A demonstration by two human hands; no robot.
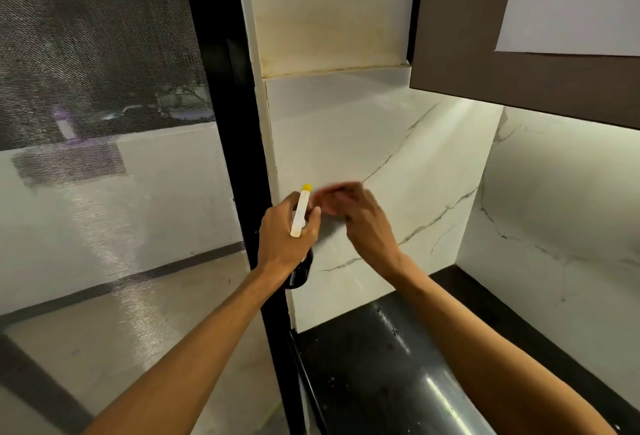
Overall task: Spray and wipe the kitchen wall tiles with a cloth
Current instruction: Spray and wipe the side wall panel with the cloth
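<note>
A mesh screen (97,53) fills the left, edged by a black frame (239,122). Just beside the frame, the left grip (280,233) wraps round the spray bottle (299,214), whose yellow nozzle points at the marbled wall tiles (346,129). The right grip (360,216) is blurred and curled by the nozzle, and I cannot tell if it holds anything. The black desk (363,365) lies below.

glossy marble-look wall tiles (398,143), shiny black counter (381,365), plastic spray bottle (300,216)
</note>
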